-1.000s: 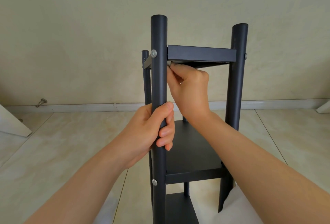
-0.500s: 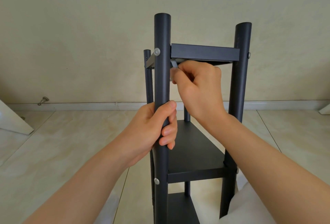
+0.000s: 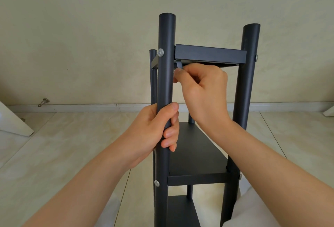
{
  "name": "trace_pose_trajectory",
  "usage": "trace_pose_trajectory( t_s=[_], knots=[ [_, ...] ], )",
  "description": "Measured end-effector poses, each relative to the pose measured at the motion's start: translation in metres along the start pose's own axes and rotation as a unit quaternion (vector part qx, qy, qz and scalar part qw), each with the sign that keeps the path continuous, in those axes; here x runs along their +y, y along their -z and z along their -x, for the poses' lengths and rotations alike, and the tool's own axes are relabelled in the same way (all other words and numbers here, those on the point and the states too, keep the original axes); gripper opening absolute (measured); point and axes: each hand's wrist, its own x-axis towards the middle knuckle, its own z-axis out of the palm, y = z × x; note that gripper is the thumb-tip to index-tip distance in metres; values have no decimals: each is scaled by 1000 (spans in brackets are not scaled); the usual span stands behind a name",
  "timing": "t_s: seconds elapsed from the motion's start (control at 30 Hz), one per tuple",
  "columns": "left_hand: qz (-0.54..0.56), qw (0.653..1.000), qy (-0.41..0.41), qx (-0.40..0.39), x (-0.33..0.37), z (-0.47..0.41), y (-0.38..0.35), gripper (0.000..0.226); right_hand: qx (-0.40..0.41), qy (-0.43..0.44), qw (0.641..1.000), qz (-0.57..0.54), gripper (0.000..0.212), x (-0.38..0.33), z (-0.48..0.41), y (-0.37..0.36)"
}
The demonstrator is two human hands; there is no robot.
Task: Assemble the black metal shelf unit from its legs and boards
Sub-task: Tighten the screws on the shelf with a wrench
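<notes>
The black metal shelf unit (image 3: 209,55) stands upright in front of me with round legs and three boards in view. My left hand (image 3: 153,132) grips the near left leg (image 3: 166,74) about halfway between the top and middle boards. My right hand (image 3: 202,89) reaches under the top board's left corner and pinches a small grey key (image 3: 179,64) held up against the board's underside. Silver bolt heads (image 3: 160,52) show on the legs at the board levels. The middle board (image 3: 197,154) lies below both hands.
Pale floor tiles (image 3: 63,145) spread to both sides. A white skirting runs along the beige wall behind. A white panel (image 3: 12,123) leans at the far left, with a metal doorstop (image 3: 43,102) by the wall. My light-clothed knees are at the bottom edge.
My right hand has turned at the wrist under the top board, swinging the grey key into sight. The view has shifted slightly. My left hand keeps the same grip on the leg.
</notes>
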Motion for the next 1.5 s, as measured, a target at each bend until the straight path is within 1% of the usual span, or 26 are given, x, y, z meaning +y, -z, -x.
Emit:
trace_pose_trajectory(
  t_s=[0.1,0.27,0.4,0.5,0.57,0.63,0.73,0.9,0.97,1.03,1.13,1.2,1.27,1.3,1.33,1.4,1.5],
  knots=[
    [0,1000,0,3,0,0,1,39,3,12,1000,10,34,2,1,0],
    [7,1000,-4,5,0,1,2,39,-5,44,998,43,42,5,1,-2],
    [9,1000,-2,4,0,1,3,38,-37,42,998,32,41,9,-1,-4],
    [4,1000,-4,-6,-1,2,4,38,-41,43,998,16,43,14,-3,-8],
    [0,1000,-5,-11,-1,2,3,38,-36,47,998,13,49,18,-4,-13],
    [-1,1000,-4,-10,-1,2,3,37,-17,74,997,20,51,20,-5,-18],
    [-5,1000,-2,-6,-1,2,2,38,14,117,993,29,46,23,-8,-23],
    [-5,1000,3,6,1,2,3,38,35,143,989,10,43,25,-12,-32],
    [-2,1000,5,11,1,2,4,44,42,157,987,3,41,26,-12,-36],
    [-4,1000,8,15,1,2,4,48,47,150,988,2,36,28,-13,-38],
    [-9,1000,7,13,1,2,5,48,58,127,990,11,35,31,-14,-40],
    [-8,1000,6,13,2,2,6,48,40,103,994,24,42,34,-13,-38],
    [-1,1000,6,15,1,2,7,48,-19,65,997,47,55,35,-7,-33],
    [2,1000,6,16,1,1,7,48,-54,46,996,57,58,35,-3,-29],
    [4,1000,5,16,2,0,7,48,-85,28,994,63,57,35,2,-23],
    [6,1000,5,17,2,-2,8,48,-127,-3,990,66,46,32,9,-10],
    [1,1000,4,21,2,-4,10,47,-153,-36,986,48,28,23,16,11]
  ],
)
